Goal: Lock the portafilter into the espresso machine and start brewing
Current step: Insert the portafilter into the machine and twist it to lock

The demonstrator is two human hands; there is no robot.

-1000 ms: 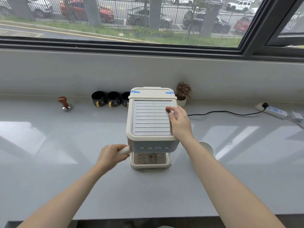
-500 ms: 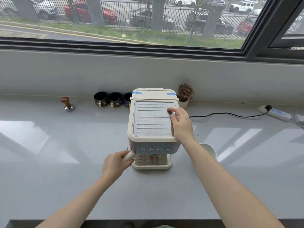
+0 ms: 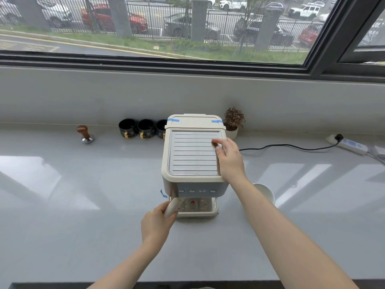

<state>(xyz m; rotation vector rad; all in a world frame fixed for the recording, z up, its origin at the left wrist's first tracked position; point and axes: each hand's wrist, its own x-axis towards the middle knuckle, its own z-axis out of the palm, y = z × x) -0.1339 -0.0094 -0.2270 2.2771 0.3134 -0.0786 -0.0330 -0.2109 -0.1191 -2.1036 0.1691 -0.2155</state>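
A cream espresso machine (image 3: 192, 157) stands mid-counter with a ribbed grey top and a row of buttons on its front. Below the front, the cream portafilter handle (image 3: 171, 207) sticks out toward me and to the left; its basket end is hidden under the machine. My left hand (image 3: 156, 224) is wrapped around that handle. My right hand (image 3: 229, 159) lies flat on the machine's top right edge, fingers over the side. The drip tray (image 3: 198, 212) with a red dot shows beneath.
A white cup (image 3: 264, 192) stands right of the machine behind my right forearm. Three black cups (image 3: 143, 128), a wooden-knobbed tamper (image 3: 85, 134) and a small potted plant (image 3: 233, 122) line the back. A black cord (image 3: 287, 146) runs to a power strip (image 3: 350, 144) at the right.
My left hand has swung the portafilter handle from pointing left to pointing more toward me, closer to the machine's centre. My right hand stays on the machine's top.
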